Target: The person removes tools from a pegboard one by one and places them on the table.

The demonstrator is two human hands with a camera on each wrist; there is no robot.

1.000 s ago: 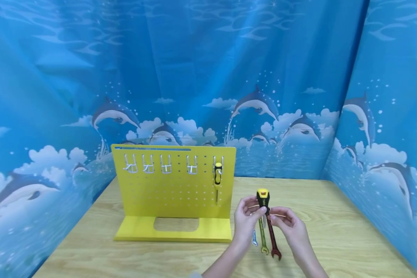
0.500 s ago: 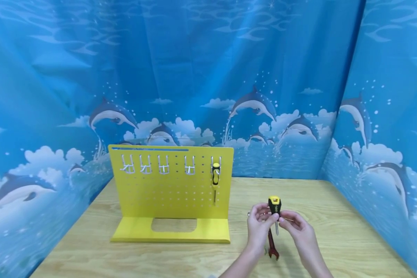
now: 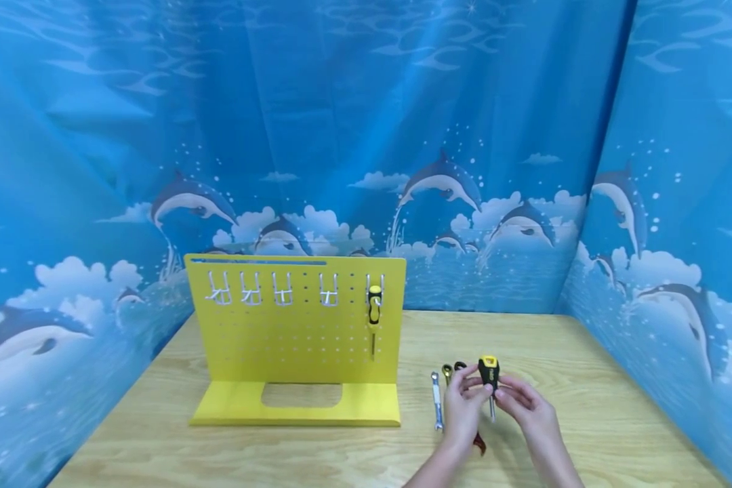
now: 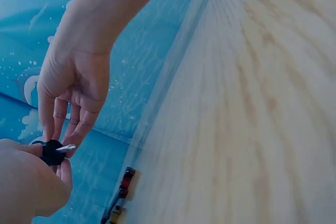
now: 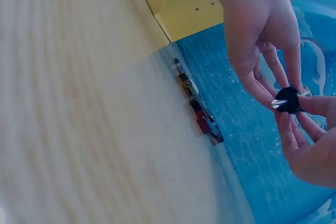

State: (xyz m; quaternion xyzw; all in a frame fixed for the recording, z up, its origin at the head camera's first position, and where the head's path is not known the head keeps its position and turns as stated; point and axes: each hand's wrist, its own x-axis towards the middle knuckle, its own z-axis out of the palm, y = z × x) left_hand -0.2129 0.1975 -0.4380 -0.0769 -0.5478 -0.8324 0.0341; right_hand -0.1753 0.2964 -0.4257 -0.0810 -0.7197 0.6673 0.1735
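Both hands hold a black-and-yellow screwdriver (image 3: 489,373) upright over the table, handle up and shaft pointing down. Fingers and thumb of the left hand (image 3: 462,410) pinch the handle from the left. From the other side the right hand (image 3: 532,412) pinches it low, near the shaft. The screwdriver's tip (image 4: 66,148) points towards the camera in the left wrist view. Left of and beneath the left hand lie a blue wrench (image 3: 437,401), a yellow-green wrench (image 3: 447,372) and a dark red wrench (image 3: 479,444), the last two largely hidden by that hand.
A yellow pegboard stand (image 3: 299,339) stands left of the hands on the wooden table (image 3: 592,379). Several wire hooks (image 3: 282,291) line its upper part. A smaller yellow-and-black screwdriver (image 3: 375,308) hangs at its right end. A dolphin-print curtain (image 3: 341,135) encloses the table.
Both hands have moved right and slightly nearer with the screwdriver, away from above the wrenches. The blue wrench and the wrenches' upper ends now show on the left.
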